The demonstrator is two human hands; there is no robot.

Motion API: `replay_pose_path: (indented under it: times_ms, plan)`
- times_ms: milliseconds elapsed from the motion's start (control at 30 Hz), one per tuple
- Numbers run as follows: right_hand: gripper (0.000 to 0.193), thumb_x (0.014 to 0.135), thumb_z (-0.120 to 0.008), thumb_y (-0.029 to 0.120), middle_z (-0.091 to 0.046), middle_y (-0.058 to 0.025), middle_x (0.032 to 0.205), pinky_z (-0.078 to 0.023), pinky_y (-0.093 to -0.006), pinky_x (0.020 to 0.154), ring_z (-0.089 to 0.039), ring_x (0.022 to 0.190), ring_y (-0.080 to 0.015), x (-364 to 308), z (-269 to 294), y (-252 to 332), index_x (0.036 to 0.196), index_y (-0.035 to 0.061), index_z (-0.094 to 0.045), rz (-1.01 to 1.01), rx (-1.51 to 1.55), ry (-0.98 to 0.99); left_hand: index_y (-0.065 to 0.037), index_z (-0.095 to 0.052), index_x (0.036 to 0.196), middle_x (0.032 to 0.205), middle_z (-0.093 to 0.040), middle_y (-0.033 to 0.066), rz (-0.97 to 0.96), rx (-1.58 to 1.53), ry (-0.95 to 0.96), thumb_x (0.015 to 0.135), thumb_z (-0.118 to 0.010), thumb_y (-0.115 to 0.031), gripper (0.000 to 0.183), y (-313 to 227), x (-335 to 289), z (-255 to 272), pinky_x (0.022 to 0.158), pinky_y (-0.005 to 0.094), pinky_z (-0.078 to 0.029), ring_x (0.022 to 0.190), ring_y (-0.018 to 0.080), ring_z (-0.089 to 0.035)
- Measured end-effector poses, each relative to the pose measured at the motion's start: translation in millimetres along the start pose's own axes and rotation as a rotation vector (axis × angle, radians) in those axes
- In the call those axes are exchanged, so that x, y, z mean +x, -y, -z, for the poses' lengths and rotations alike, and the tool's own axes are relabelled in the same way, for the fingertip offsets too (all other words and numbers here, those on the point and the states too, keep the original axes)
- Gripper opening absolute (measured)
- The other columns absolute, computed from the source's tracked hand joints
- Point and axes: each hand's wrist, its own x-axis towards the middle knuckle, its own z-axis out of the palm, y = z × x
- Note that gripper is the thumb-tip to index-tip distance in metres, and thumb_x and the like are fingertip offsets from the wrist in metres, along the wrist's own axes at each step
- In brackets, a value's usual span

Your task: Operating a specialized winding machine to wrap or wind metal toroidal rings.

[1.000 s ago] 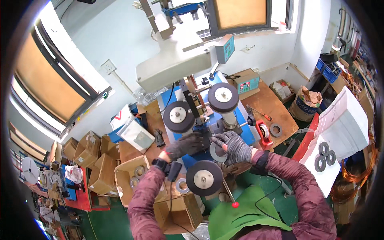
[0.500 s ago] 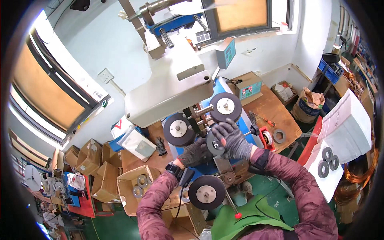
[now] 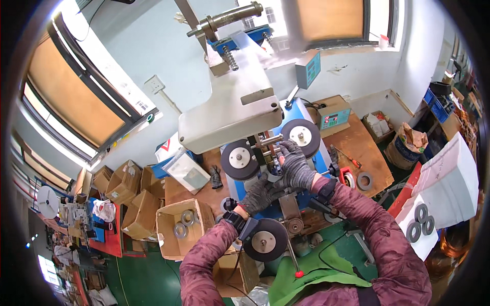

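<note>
An open brown cardboard box (image 3: 176, 227) holding grey metal rings is sitting left of the machine, with more cardboard boxes (image 3: 122, 186) piling behind it. A red-handled screwdriver (image 3: 348, 158) is lying on the brown wooden counter (image 3: 365, 145) beside a dark flat ring (image 3: 364, 180). Three grey rings (image 3: 421, 220) are resting on a white sheet (image 3: 449, 178).

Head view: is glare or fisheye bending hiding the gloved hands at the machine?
Head view: windows blow out bright, but left hand and right hand are evenly lit and sharp; edges bend and darken only near the rim.
</note>
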Motion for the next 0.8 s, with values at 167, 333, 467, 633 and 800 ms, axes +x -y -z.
replay_pose_path:
  times_ms: [167,333,467,633,800]
  plan:
    - [0.087,0.052,-0.068,0.058,-0.035,-0.0199,0.135,-0.015,-0.0437,0.108,-0.031,0.126,-0.0322,14.1,16.7,-7.7,0.112,-0.0043,-0.053,0.038,-0.074,0.264,-0.011,-0.041,0.124,0.12,-0.051,0.0145,-0.062,-0.135,-0.174,0.09,-0.044,-0.043,0.047,-0.3,-1.0,-19.1,0.095,0.0507,-0.04,0.113,0.0316,-0.048]
    - [0.067,0.063,-0.065,0.048,-0.038,-0.0175,0.134,-0.023,-0.0421,0.105,-0.034,0.124,-0.0322,9.4,0.6,-29.4,0.105,-0.0044,-0.056,0.13,0.067,0.048,-0.012,-0.039,0.127,0.125,-0.047,0.0158,-0.18,-0.15,-0.21,0.089,-0.045,-0.045,0.051,15.3,13.0,-17.8,0.097,0.0549,-0.037,0.115,0.0352,-0.046]
    - [0.053,0.066,-0.064,0.037,-0.045,-0.0148,0.128,-0.028,-0.0414,0.102,-0.038,0.119,-0.0304,6.6,-28.8,-36.7,0.101,-0.0024,-0.058,0.172,-0.079,-0.204,-0.008,-0.039,0.127,0.125,-0.046,0.0175,-0.213,-0.174,-0.232,0.088,-0.046,-0.044,0.053,19.1,18.1,-12.4,0.095,0.0567,-0.037,0.115,0.0366,-0.046]
    - [0.049,0.068,-0.064,0.027,-0.048,-0.0139,0.122,-0.032,-0.0399,0.099,-0.043,0.113,-0.029,13.0,-20.4,-36.9,0.108,-0.0001,-0.055,0.029,0.307,-0.073,-0.006,-0.038,0.126,0.125,-0.045,0.0201,-0.22,-0.139,-0.287,0.088,-0.046,-0.045,0.054,17.7,20.5,-14.6,0.095,0.0576,-0.038,0.114,0.0378,-0.046]
    - [0.05,0.068,-0.071,0.029,-0.053,-0.0157,0.111,-0.042,-0.0351,0.088,-0.051,0.102,-0.0261,8.3,9.6,-39.9,0.107,0.0032,-0.055,0.128,0.348,-0.275,-0.009,-0.045,0.123,0.117,-0.052,0.0186,-0.148,-0.182,-0.366,0.085,-0.051,-0.047,0.054,10.3,22.6,-27.0,0.089,0.0589,-0.041,0.106,0.0373,-0.053]
